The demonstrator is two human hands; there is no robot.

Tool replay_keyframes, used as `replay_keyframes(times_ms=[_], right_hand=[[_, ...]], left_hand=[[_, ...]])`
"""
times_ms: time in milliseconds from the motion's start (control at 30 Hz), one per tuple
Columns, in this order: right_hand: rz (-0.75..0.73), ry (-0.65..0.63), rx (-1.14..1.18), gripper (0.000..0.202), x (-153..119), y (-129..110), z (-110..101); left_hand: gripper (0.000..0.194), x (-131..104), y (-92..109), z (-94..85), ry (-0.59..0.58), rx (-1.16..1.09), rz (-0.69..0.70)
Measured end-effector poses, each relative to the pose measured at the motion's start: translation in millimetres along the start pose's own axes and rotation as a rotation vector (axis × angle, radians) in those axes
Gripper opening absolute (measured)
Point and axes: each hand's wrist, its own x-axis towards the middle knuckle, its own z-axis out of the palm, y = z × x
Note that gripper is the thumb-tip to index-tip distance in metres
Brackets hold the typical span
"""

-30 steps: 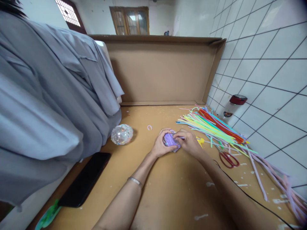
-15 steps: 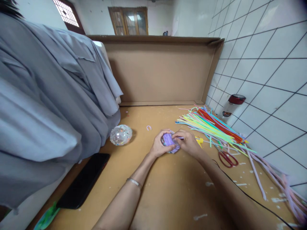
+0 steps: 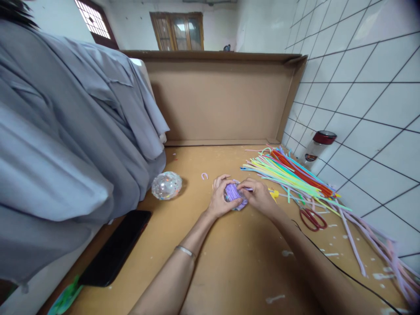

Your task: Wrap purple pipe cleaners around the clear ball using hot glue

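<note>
A round object wrapped in purple strands (image 3: 232, 193) rests on the brown table, between my two hands. My left hand (image 3: 220, 197) grips its left side, thumb along the near edge and fingers around the far side. At its upper right, my right hand (image 3: 257, 194) pinches a purple strand against it; the fingertips partly hide the strand. A small pink U-shaped piece (image 3: 204, 176) lies beyond my left hand. Farther left sits a clear faceted bowl-like piece (image 3: 166, 185).
Colourful pipe cleaners (image 3: 288, 173) lie at the right, beside red-handled scissors (image 3: 313, 219) and a yellow tool (image 3: 273, 193). A red-lidded jar (image 3: 316, 146) stands by the tiles. A black phone (image 3: 115, 248) lies left; a cardboard box (image 3: 219, 100) stands behind.
The fingers of my left hand have lifted and spread slightly at the far side of the purple object. My right hand keeps its pinch. The whole view has shifted slightly.
</note>
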Motion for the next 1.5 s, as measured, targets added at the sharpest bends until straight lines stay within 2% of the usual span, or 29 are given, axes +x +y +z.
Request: replay_keyframes(times_ms=[167, 300, 600, 967, 1333, 1500], right_hand=[[0.005, 0.011, 0.002, 0.023, -0.2, 1.7, 1.1], [-0.003, 0.005, -0.002, 0.022, 0.2, 2.3, 1.0], [-0.012, 0.017, -0.011, 0.022, 0.0, 0.3, 0.0], [0.023, 0.013, -0.011, 0.023, 0.4, -1.3, -1.4], [0.048, 0.009, -0.032, 0.019, 1.0, -2.9, -1.6], [0.069, -0.001, -0.038, 0.019, 1.4, -5.2, -2.6]], left_hand=[[0.050, 0.6, 1.3, 0.7, 0.038, -0.019, 0.072], [0.050, 0.8, 1.2, 1.3, 0.041, -0.041, 0.077], [0.061, -3.1, 6.4, 3.7, 0.038, -0.131, -0.073], [0.060, -3.3, 7.2, 3.8, 0.032, -0.137, -0.109], [0.056, -2.0, 7.4, 3.3, 0.039, -0.070, -0.010], [0.048, -0.1, 7.1, 2.8, 0.048, -0.077, 0.057]])
